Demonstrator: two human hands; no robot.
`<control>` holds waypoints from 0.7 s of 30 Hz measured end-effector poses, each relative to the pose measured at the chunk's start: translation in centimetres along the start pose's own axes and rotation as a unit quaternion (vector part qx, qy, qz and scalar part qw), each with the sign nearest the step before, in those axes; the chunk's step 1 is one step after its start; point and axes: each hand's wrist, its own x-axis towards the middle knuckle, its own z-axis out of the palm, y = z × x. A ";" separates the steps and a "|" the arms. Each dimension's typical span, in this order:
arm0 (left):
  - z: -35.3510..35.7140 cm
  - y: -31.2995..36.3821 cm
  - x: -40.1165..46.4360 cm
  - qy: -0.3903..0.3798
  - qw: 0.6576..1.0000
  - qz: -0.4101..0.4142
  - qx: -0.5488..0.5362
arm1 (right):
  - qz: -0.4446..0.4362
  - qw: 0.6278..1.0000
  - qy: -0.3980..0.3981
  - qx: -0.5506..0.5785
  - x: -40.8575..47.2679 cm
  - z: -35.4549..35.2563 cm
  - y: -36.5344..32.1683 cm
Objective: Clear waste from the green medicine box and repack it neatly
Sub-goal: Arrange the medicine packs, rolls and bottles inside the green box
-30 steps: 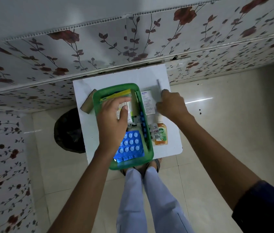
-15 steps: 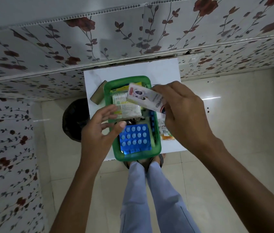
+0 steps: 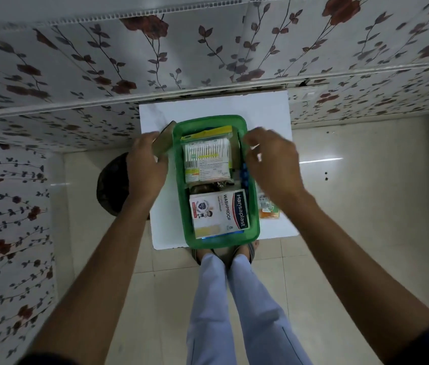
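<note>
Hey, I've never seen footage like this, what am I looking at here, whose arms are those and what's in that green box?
This is one picture from a camera worn on a person's head, looking down, so the arms and legs belong to the wearer. There is no machine here. On a small white table against a flowered wall sits the green box. Inside it lie a pack of cotton buds at the far end and a Hansaplast plaster box at the near end, with a blue strip showing along the right wall. The left hand is at the box's left side, by a brown object I cannot identify. The right hand is at the right rim, fingers curled; it seems to hold nothing. An orange bottle lies on the table to the right.
</note>
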 end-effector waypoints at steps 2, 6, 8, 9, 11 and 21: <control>0.5 -0.7 2.1 -0.033 0.997 0.029 0.062 | 0.093 0.994 -0.037 -0.033 2.4 -0.3 2.0; 1.3 -0.9 3.7 -0.064 0.975 0.111 0.182 | 0.146 0.973 -0.171 -0.050 5.6 1.0 3.8; 1.6 -1.2 4.3 -0.059 0.977 0.096 0.179 | 0.131 0.974 -0.176 -0.064 6.5 2.0 3.9; 1.5 -1.4 4.6 -0.059 0.982 0.073 0.167 | 0.128 0.974 -0.170 -0.073 6.7 2.3 3.9; 1.0 -1.9 4.8 -0.051 0.991 0.029 0.122 | 0.119 0.975 -0.158 -0.101 6.8 3.0 4.0; -5.5 3.4 -5.6 0.038 0.996 0.082 -0.026 | 0.129 0.986 0.078 0.066 2.5 -2.6 2.0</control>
